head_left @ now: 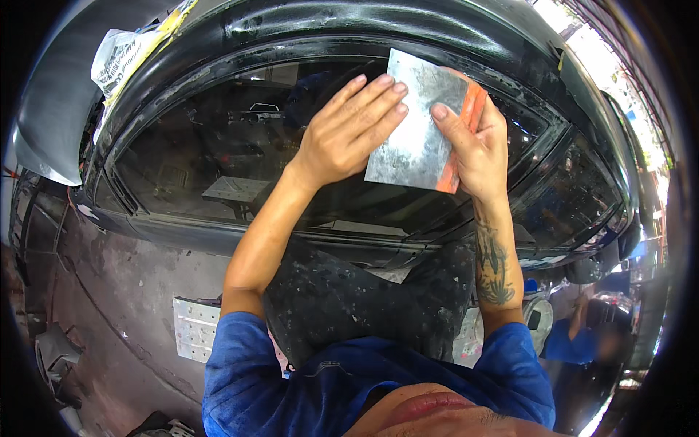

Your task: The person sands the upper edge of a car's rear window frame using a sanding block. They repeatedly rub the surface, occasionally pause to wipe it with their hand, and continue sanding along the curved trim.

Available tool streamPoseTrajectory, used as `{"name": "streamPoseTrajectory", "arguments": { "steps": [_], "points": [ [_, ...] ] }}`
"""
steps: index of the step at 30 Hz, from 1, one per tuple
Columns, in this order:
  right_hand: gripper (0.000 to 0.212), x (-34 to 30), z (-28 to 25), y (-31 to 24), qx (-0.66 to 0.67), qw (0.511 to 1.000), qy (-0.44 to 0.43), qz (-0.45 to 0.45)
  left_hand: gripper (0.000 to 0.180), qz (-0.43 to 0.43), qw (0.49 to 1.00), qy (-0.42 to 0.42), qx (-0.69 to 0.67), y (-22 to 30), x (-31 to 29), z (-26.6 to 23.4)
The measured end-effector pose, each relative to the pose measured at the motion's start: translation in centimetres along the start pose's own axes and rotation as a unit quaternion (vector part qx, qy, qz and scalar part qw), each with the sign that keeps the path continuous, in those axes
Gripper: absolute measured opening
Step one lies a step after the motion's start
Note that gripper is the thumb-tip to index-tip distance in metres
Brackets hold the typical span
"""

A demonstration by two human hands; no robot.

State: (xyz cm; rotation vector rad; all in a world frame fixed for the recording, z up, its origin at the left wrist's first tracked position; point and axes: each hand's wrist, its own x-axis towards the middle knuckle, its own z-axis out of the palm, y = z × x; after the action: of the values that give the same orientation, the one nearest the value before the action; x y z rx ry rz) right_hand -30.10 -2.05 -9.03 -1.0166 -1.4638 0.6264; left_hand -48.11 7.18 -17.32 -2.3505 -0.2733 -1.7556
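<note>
Against the dark tinted side window of the car point(218, 146), the fingers of the left hand point(342, 135) lie straight and close together, flat on the upper left part of a wide, grey, scuffed metal scraper blade with an orange handle strip point(419, 131). The right hand point(477, 149) grips the blade's right edge: its thumb presses on the metal face, and the other fingers wrap behind the orange strip, out of sight. The blade is a tilted rectangle, dull silver, streaked and smeared with pale residue; the orange strip runs along its right side and is largely covered by the right palm. The blade lies over the glass, but actual contact with the window cannot be made out. The black car door frame point(349, 29) curves above the glass, with crumpled masking paper and yellow tape point(127, 54) at its upper left. Reflections cloud the glass.
</note>
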Motion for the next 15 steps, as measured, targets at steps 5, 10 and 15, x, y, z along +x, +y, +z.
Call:
{"name": "streamPoseTrajectory", "arguments": {
  "steps": [5, 10, 15],
  "points": [
    [0.030, 1.2, 0.3, 0.6, -0.051, 0.999, -0.001, -0.019, 0.040, 0.001, 0.999, -0.012, 0.042, -1.0, 1.2, 0.7],
    [0.026, 1.3, 0.2, 0.8, -0.051, 0.998, 0.017, -0.014, 0.040, -0.017, 0.999, -0.006, 0.045, -0.7, 1.3, 1.1],
    [0.023, 1.4, 0.1, 0.5, -0.085, 0.996, 0.016, -0.009, 0.038, -0.017, 0.998, 0.002, 0.054, -0.6, 1.3, 1.4]
  ]
}}
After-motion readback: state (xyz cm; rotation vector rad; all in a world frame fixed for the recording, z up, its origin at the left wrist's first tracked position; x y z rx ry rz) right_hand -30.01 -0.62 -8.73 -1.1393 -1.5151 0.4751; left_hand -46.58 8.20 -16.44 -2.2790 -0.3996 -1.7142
